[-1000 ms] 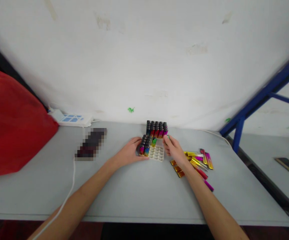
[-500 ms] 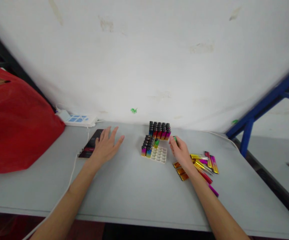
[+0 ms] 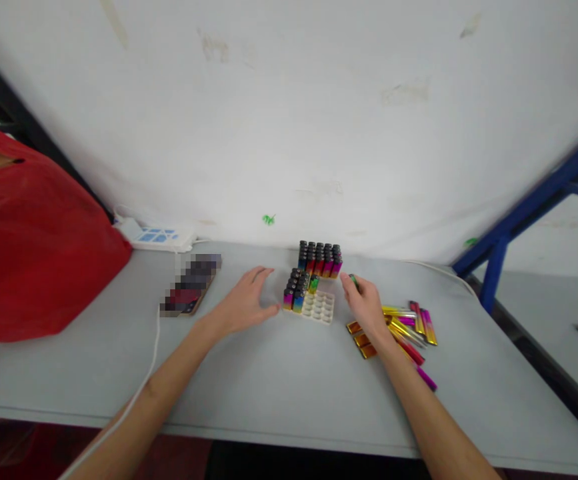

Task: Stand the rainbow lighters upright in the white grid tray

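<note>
Black-topped lighters (image 3: 296, 291) right of my left fingers (image 3: 269, 311).
The nearest two fade from magenta or blue to yellow in a cream tray (image 3: 321, 308); a green piece (image 3: 354, 282) shows in my right fingers (image 3: 347, 287); the pile (image 3: 405, 331) to their right glints gold, red, magenta.

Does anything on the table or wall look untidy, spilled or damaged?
The loose shiny pieces right of the white tray look untidy, lying at mixed angles, unlike the upright ones in it. The wall has green marks. I see no spill.
</note>
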A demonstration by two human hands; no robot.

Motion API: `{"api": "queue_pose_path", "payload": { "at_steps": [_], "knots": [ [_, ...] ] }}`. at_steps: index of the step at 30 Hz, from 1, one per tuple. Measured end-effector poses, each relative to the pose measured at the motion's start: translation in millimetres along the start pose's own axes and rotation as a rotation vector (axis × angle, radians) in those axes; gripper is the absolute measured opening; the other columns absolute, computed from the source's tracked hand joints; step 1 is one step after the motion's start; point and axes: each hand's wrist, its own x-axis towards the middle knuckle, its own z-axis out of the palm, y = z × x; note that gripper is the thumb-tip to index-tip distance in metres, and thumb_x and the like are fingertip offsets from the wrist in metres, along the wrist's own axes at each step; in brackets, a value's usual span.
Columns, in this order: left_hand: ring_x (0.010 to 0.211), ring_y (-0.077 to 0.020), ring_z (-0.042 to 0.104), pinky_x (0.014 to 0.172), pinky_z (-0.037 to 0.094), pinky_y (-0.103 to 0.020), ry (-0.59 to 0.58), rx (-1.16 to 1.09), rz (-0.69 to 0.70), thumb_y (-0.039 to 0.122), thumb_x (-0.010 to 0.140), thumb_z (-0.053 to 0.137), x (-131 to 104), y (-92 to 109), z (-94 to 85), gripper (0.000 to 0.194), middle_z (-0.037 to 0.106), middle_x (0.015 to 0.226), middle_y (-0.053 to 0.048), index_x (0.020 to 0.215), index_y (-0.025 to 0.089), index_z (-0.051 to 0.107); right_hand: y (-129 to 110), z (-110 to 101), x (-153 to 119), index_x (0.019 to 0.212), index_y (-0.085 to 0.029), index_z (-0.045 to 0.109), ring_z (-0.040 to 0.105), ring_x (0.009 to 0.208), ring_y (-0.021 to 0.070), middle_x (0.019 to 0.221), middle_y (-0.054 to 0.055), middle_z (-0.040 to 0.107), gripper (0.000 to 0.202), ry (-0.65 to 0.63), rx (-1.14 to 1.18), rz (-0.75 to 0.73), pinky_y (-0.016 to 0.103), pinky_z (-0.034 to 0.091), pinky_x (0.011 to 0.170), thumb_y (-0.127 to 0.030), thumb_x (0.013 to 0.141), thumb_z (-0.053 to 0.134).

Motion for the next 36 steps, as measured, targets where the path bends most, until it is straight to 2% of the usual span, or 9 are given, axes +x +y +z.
{"api": "queue_pose_path", "payload": {
  "at_steps": [3, 7, 10, 14, 17, 23, 28, 31, 36],
  "knots": [
    [0.164, -0.0456, 0.058, 0.141, 0.046, -0.060, -0.059, -0.137, 0.028, 0.071, 0.085, 0.094, 12.8, 6.7, 10.6, 0.105, 0.057, 0.177, -0.024, 0.168, 0.018, 0.058, 4.2, 3.1, 0.4, 0.061, -0.031, 0.041, 0.039, 0.063, 0.0177, 0.058, -0.002, 0.041, 0.059, 0.009, -0.040, 0.000, 0.033, 0.030, 0.059, -0.076, 0.096, 0.055],
    [0.151, -0.0436, 0.069, 0.135, 0.055, -0.055, -0.071, -0.253, 0.100, 0.069, 0.071, 0.106, 32.0, 14.6, 21.1, 0.097, 0.069, 0.161, -0.019, 0.148, 0.023, 0.071, 6.6, 6.2, 0.0, 0.062, -0.031, 0.041, 0.041, 0.063, 0.0185, 0.059, -0.002, 0.043, 0.051, 0.001, -0.035, 0.011, 0.033, 0.030, 0.060, -0.068, 0.094, 0.054],
    [0.147, -0.0433, 0.071, 0.133, 0.057, -0.055, -0.060, -0.283, 0.126, 0.064, 0.068, 0.109, 42.4, 18.8, 26.3, 0.089, 0.074, 0.153, -0.017, 0.140, 0.023, 0.075, 4.2, 6.2, -1.6, 0.063, -0.031, 0.042, 0.043, 0.064, 0.0188, 0.060, -0.002, 0.045, 0.055, -0.007, -0.029, 0.003, 0.033, 0.032, 0.062, -0.072, 0.096, 0.054],
    [0.149, -0.0467, 0.069, 0.136, 0.054, -0.056, -0.041, -0.336, 0.153, 0.060, 0.065, 0.110, 47.4, 22.2, 31.6, 0.099, 0.074, 0.156, -0.016, 0.148, 0.019, 0.073, -1.8, 6.8, -5.7, 0.063, -0.030, 0.042, 0.041, 0.063, 0.0175, 0.059, -0.003, 0.043, 0.060, -0.051, -0.019, -0.024, 0.034, 0.031, 0.063, -0.077, 0.098, 0.055],
    [0.144, -0.0464, 0.073, 0.133, 0.056, -0.054, -0.021, -0.370, 0.140, 0.059, 0.065, 0.110, 45.7, 23.0, 34.5, 0.102, 0.076, 0.155, -0.015, 0.151, 0.018, 0.073, -5.5, 8.6, -8.3, 0.062, -0.030, 0.042, 0.039, 0.062, 0.0166, 0.060, -0.004, 0.041, 0.055, -0.067, -0.021, -0.027, 0.033, 0.030, 0.063, -0.072, 0.096, 0.055],
    [0.142, -0.0448, 0.073, 0.131, 0.058, -0.055, -0.007, -0.349, 0.123, 0.059, 0.065, 0.111, 40.1, 19.9, 34.0, 0.086, 0.079, 0.145, -0.014, 0.137, 0.025, 0.079, -7.3, 7.2, -9.6, 0.071, -0.029, 0.047, 0.044, 0.064, 0.0177, 0.063, -0.005, 0.047, 0.052, -0.046, -0.048, -0.067, 0.033, 0.035, 0.064, -0.070, 0.102, 0.055],
    [0.137, -0.0422, 0.075, 0.128, 0.059, -0.054, -0.012, -0.306, 0.107, 0.061, 0.065, 0.111, 40.8, 18.1, 33.0, 0.080, 0.079, 0.142, -0.013, 0.130, 0.024, 0.080, -9.0, 5.0, -10.9, 0.094, -0.028, 0.060, 0.061, 0.078, 0.0227, 0.080, 0.000, 0.066, 0.053, -0.139, -0.023, -0.153, 0.034, 0.050, 0.072, -0.076, 0.114, 0.049],
    [0.134, -0.0425, 0.076, 0.125, 0.061, -0.054, -0.009, -0.277, 0.104, 0.063, 0.063, 0.111, 40.5, 20.1, 33.9, 0.079, 0.079, 0.139, -0.013, 0.125, 0.023, 0.081, -13.0, 3.6, -13.1, 0.095, -0.027, 0.062, 0.068, 0.095, 0.0260, 0.099, 0.008, 0.073, 0.055, -0.178, -0.086, -0.293, 0.037, 0.057, 0.084, -0.076, 0.116, 0.048],
    [0.128, -0.0436, 0.076, 0.117, 0.064, -0.054, 0.013, -0.252, 0.103, 0.068, 0.061, 0.111, 35.4, 26.7, 38.3, 0.077, 0.080, 0.131, -0.014, 0.116, 0.023, 0.080, -16.0, -0.1, -17.0, 0.079, -0.029, 0.048, 0.060, 0.069, 0.0221, 0.071, 0.001, 0.063, 0.058, -0.252, -0.277, -0.302, 0.035, 0.048, 0.073, -0.072, 0.118, 0.049]
  ]
}}
